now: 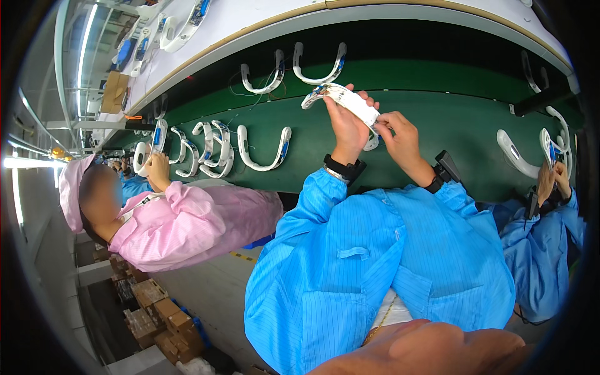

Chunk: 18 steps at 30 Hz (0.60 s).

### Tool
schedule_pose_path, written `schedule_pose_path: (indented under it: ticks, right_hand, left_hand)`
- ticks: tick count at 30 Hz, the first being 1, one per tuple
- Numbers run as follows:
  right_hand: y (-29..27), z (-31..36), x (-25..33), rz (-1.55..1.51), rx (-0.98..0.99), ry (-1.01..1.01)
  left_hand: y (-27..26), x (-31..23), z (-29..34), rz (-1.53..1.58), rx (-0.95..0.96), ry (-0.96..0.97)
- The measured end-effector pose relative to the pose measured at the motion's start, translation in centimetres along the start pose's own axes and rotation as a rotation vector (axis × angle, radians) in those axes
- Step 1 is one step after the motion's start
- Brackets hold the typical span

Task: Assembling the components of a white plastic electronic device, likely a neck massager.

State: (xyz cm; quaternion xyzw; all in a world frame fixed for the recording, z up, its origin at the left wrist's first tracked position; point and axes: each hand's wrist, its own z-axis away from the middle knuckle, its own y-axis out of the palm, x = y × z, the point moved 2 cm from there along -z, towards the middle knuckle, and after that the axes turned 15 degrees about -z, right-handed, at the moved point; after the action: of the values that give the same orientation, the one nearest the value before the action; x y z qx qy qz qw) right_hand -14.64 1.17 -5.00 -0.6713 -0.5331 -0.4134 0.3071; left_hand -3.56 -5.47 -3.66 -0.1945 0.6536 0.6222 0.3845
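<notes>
A white U-shaped device (353,104) with wires and a bit of blue at its far end is held up over the green work surface. My left hand (347,130) is wrapped round it from below, with fingers showing past its upper edge. At the device's near right end, my right hand (400,140) is closed, thumb and fingers pinched together on the tip. Whether those fingers hold a small part or the tip itself is hidden. Just beyond lie another white U-shaped device (319,80) and one with loose thin wires (261,89).
Several more U-shaped devices (265,167) lie leftward on the green conveyor belt (450,134). A white shelf (275,28) overhangs the far side. A co-worker in pink (187,219) works at left, another in blue (537,250) at right. Cardboard boxes (150,292) stand on the floor.
</notes>
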Motion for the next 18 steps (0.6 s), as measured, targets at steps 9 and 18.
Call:
schedule_pose_path:
  ticks: [9, 18]
  right_hand:
    - [-2.4, 1.6, 0.8, 0.172, 0.098, -0.266]
    - [-2.1, 2.5, 0.5, -0.594, -0.149, 0.373]
  left_hand:
    - [-0.3, 0.8, 0.3, 0.252, -0.037, -0.010]
    - [1.9, 1.7, 1.5, 0.258, -0.070, 0.011]
